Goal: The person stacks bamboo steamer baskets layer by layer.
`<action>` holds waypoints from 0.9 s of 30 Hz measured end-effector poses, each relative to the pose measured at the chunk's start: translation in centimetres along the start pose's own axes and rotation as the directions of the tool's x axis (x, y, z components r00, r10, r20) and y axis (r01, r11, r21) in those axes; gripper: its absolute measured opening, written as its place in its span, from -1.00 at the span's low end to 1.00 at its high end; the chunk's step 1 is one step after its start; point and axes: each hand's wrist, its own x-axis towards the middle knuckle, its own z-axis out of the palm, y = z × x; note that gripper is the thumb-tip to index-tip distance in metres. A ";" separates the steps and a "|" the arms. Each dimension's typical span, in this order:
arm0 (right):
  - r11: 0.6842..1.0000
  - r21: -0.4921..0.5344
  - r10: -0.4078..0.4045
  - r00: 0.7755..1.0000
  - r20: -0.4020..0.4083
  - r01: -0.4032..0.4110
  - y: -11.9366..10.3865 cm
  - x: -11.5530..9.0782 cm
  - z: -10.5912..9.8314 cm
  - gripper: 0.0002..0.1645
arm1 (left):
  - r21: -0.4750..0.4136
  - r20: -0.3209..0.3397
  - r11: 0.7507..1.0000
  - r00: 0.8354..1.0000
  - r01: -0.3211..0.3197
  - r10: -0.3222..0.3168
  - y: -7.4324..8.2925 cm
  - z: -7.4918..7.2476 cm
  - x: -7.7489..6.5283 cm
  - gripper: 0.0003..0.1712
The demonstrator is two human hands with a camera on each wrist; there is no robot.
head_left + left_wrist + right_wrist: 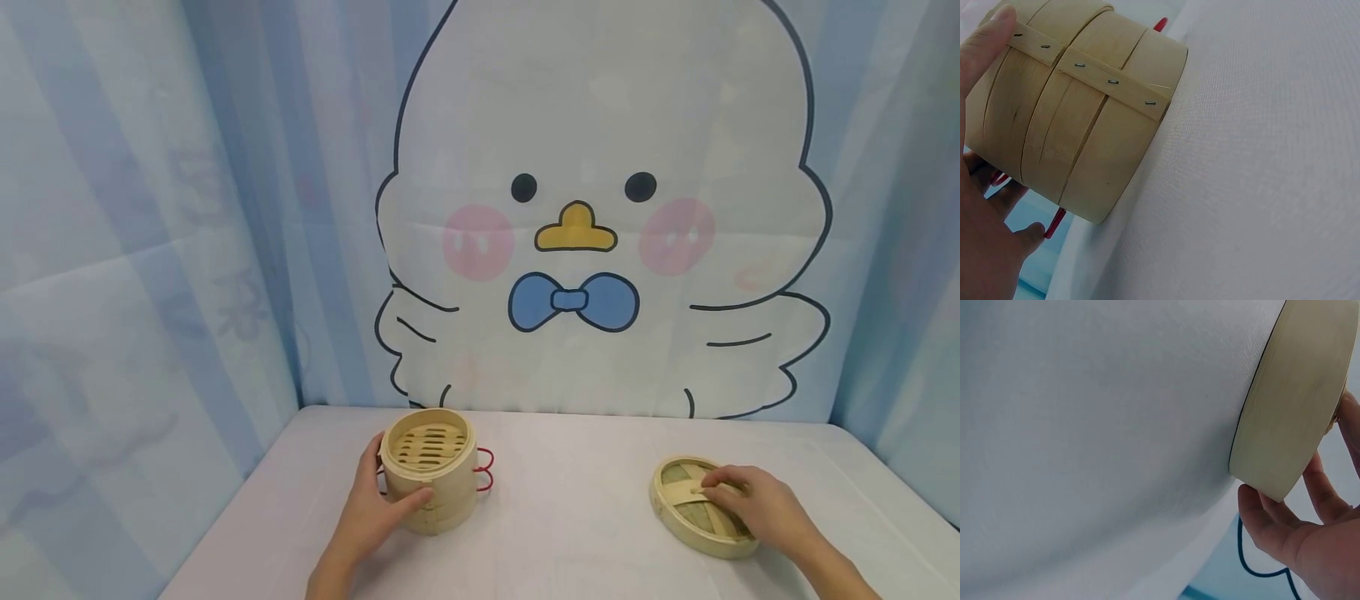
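Note:
Two small bamboo steamer baskets (447,504) stand stacked on the left part of the table, with a slatted floor showing in the top one. My left hand (375,515) grips the stack from its left side, thumb across the front and fingers behind. Stapled bamboo seams show on the basket wall (1079,125) in the left wrist view. Farther right, a round bamboo steamer lid (693,527) with a woven top lies on the table. My right hand (765,507) pinches the strip handle on its top; in the right wrist view other fingers (1263,519) touch the lid's rim.
Red loop handles (486,480) stick out from the right side of the stack. The table (562,517) has a white cloth. Behind it hangs a curtain (577,358) with a cartoon bird, and blue striped fabric (135,292) closes the left side.

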 end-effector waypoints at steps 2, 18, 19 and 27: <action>1.000 -0.001 -0.001 1.000 -0.005 0.001 0.0 0.0 0.0 -0.69 | 0.002 0.000 1.000 1.000 0.003 -0.003 0.0 0.0 0.0 0.31; 1.000 -0.019 -0.011 1.000 -0.012 0.011 -0.6 0.0 0.0 -0.74 | 0.002 0.000 1.000 1.000 0.006 -0.006 0.2 0.0 0.0 0.31; 1.000 -0.022 -0.016 1.000 -0.016 0.015 -0.7 0.1 -0.1 -0.74 | 0.002 0.000 1.000 1.000 0.006 -0.006 0.2 0.0 0.0 0.31; 1.000 -0.002 -0.012 1.000 -0.028 0.012 -2.1 0.2 -0.3 -0.73 | -0.009 0.001 1.000 1.000 0.005 -0.005 0.3 0.0 -0.1 0.30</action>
